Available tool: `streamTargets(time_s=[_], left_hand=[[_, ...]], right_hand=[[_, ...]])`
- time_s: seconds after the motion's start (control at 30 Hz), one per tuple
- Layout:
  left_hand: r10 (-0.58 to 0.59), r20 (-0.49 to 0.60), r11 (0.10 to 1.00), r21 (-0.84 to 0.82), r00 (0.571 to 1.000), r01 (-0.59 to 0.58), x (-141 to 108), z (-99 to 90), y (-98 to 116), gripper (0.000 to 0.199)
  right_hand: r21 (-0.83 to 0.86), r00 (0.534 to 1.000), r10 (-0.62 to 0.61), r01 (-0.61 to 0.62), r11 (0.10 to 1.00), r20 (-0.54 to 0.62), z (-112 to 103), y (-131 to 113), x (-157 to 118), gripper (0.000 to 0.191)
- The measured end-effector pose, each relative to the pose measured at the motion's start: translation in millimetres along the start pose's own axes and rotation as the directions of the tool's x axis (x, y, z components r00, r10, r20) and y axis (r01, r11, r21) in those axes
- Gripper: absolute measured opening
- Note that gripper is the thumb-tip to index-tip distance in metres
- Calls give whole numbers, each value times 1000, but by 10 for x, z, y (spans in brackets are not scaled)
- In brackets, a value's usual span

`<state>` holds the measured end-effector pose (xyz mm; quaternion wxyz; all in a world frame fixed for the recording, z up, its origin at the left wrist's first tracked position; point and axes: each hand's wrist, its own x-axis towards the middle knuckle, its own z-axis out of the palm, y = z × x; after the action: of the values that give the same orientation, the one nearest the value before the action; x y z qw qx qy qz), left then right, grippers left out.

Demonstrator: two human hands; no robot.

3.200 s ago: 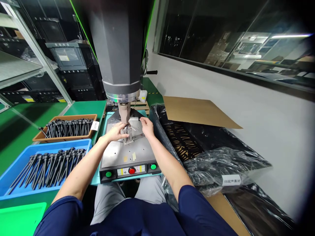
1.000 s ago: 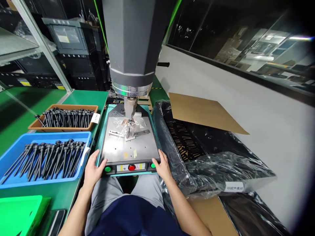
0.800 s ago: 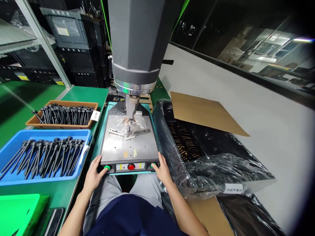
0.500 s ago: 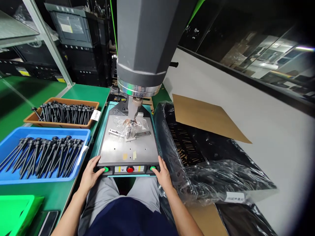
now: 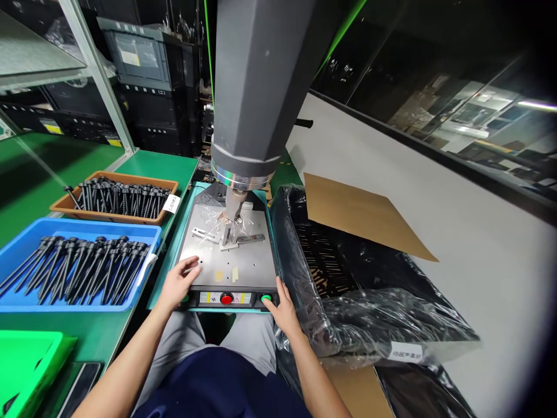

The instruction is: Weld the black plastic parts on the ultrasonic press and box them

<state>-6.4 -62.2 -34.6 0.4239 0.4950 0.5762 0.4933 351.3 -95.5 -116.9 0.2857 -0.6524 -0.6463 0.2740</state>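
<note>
My left hand (image 5: 179, 283) hovers over the front left of the machine's metal base plate (image 5: 213, 255), fingers apart and holding nothing. My right hand (image 5: 284, 305) rests at the front right corner, its thumb by the right green button (image 5: 266, 298) and its fingers stretched along the side. Between the hands sits a red button (image 5: 226, 298) on the front panel. Above the plate, the press head (image 5: 246, 116) reaches down with its metal horn (image 5: 234, 204) into a small fixture (image 5: 228, 238) wrapped in clear plastic film. What lies under the horn is hard to make out.
To the left, a blue tray (image 5: 154, 235) and a brown tray (image 5: 117, 217) hold many black stake-like parts. A green bin (image 5: 43, 348) and a phone (image 5: 80, 389) lie nearer. On the right stands a plastic-lined box (image 5: 300, 290) with dark parts, beside a cardboard sheet (image 5: 361, 215).
My left hand has lifted off the left green button and moved inward over the plate. My right hand stays at the right button. The press head appears slightly lower.
</note>
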Motion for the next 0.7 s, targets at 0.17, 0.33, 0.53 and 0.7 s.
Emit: streamTargets(time_s=[0.17, 0.33, 0.53, 0.7], left_hand=[[-119, 141, 942, -297, 983, 157, 308, 387, 148, 63], [-113, 171, 872, -456, 979, 181, 444, 555, 303, 59], [-174, 91, 732, -654, 980, 191, 453, 680, 492, 50], [-188, 2, 749, -647, 982, 145, 507, 713, 558, 44]], right_hand=[[29, 999, -3, 4, 1000, -34, -1, -32, 2, 79], [123, 989, -11, 29, 992, -146, -59, -60, 45, 61], [270, 919, -29, 146, 952, -394, -69, -559, 179, 39], [495, 986, -98, 152, 856, -134, 153, -1118, 472, 36]])
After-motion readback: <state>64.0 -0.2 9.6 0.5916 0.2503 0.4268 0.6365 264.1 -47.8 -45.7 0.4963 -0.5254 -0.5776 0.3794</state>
